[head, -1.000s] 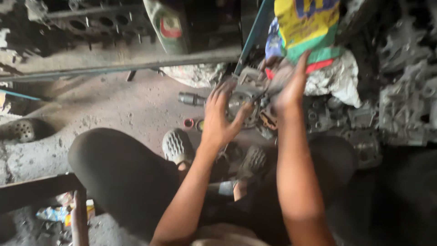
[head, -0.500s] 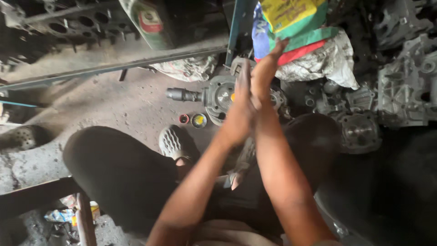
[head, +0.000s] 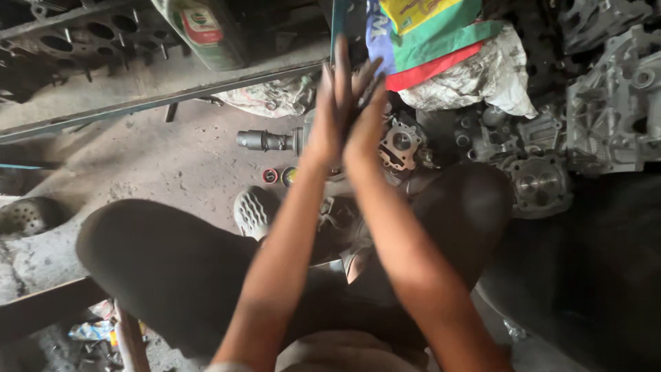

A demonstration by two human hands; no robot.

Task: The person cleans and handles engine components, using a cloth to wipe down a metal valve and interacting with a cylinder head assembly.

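While both palms are pressed flat together, the left hand (head: 329, 114) and right hand (head: 365, 117) grasp nothing: fingers straight, pointing away from the body, blurred with motion. They are raised above the work, not on it.

The nearest thing is the small engine part (head: 399, 143), a grey metal casting with a round bore and square flange, lying on the dirt floor (head: 172, 155) just beyond and below the hands. A dark shaft (head: 265, 140) sticks out to its left. It is partly hidden behind the wrists, so whether it is bolted or loose I cannot tell.

Two small round caps (head: 279, 176), one red, one yellowish, sit on the ground near a grey perforated shoe (head: 253, 210).

Judgement: the casting is set down and untouched, hands free, so the handling looks paused rather than finished. No tool is in sight near the hands.

Around: more grey engine castings (head: 606, 103) at right, a striped cloth bag (head: 434, 34) above, a green can (head: 206, 31), a metal bar (head: 172, 100).
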